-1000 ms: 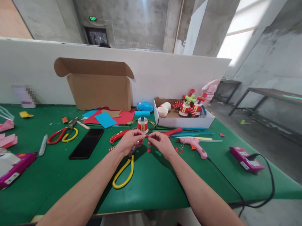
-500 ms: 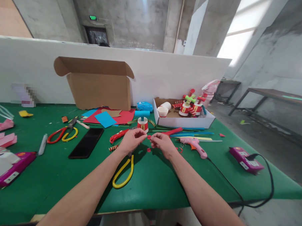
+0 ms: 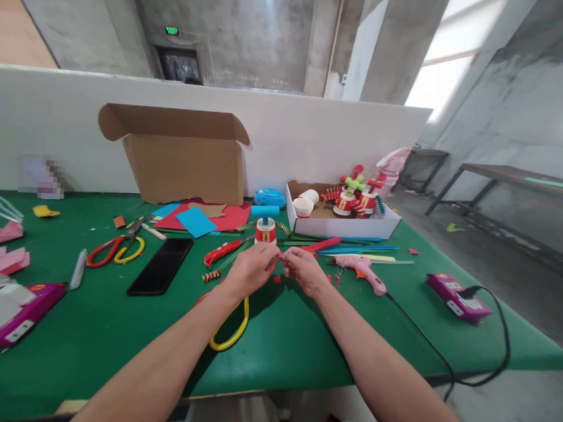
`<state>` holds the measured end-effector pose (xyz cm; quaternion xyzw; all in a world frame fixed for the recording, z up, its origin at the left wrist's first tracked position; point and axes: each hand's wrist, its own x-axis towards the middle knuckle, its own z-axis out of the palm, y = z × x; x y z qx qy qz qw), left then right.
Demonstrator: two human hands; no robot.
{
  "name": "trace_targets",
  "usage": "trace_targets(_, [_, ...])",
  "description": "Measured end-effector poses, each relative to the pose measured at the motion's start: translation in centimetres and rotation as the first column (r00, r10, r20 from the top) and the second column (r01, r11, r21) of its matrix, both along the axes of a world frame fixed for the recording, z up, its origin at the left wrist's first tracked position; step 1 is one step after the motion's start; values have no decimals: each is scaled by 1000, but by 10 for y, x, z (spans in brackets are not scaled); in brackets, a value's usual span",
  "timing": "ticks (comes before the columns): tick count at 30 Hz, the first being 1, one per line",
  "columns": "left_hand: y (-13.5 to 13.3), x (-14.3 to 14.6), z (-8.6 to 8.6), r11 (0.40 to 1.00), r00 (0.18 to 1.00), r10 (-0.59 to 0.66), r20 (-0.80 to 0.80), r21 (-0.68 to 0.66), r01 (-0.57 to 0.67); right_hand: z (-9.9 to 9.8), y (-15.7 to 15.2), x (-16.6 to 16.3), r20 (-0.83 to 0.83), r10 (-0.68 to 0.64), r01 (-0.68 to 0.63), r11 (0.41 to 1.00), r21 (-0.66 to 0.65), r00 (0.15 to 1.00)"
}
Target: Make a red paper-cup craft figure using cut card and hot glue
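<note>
The table (image 3: 93,352) had a smooth, faintly glossy green cover, and a carton (image 3: 185,166) of stiff brown cardboard stood open along its far side. Scissors (image 3: 229,344) with smooth looped handles lay partly beneath the left hand (image 3: 253,269), whose fingers were curled in close to those of the right hand (image 3: 305,271). Just beyond them stood the cup (image 3: 266,236), white and tapered, wider end down, wrapped in red with a gold label; a rolled blue tube (image 3: 265,212) sat crosswise above it, and pleated strips (image 3: 283,228) spread from its sides. A flat red disc (image 3: 277,279) lay below the fingertips. Smallest was a red scrap (image 3: 281,256) between the hands, pinched in the right fingertips; whether the left fingers gripped it too, I could not tell.
</note>
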<state>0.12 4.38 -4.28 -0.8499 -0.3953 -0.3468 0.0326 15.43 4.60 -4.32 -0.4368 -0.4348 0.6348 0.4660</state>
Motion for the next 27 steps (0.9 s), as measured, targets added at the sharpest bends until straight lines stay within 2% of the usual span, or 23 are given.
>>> trace_targets(4, [-2,0,1,1000,996,27,-89,14,-26,0,-1,-2,-9,5,-5,1000,-11,1000])
trace_targets(6, [-2,1,1,1000,996,25,-85,-3,-25,0,-1,-2,-14,10,-10,1000,-11,1000])
trace_targets(8, [-2,3,1,999,1000,13,-7,-53,-14,1,-1,-2,-14,16,-16,1000,0,1000])
trace_targets(10, [-1,4,1,986,987,22,157,-166,4,3,0,-1,1,-9,9,999,30,1000])
trace_targets(12, [1,6,3,930,924,89,372,-362,56,4,1,0,33,-67,64,994,86,997])
trace_targets(15, [4,6,6,729,725,287,626,-634,259,4,3,1,80,-112,100,984,146,990])
trace_targets(17, [5,4,9,608,599,397,695,-689,395,4,3,1,110,-93,77,986,147,990])
trace_targets(18, [6,3,10,572,558,431,709,-693,438,4,2,1,124,-79,60,987,146,989])
trace_targets(21, [5,2,11,519,514,473,715,-698,493,2,1,-2,147,-47,23,987,158,988])
trace_targets(27, [5,1,7,493,552,409,727,-685,537,-1,1,-3,97,-42,24,984,178,994])
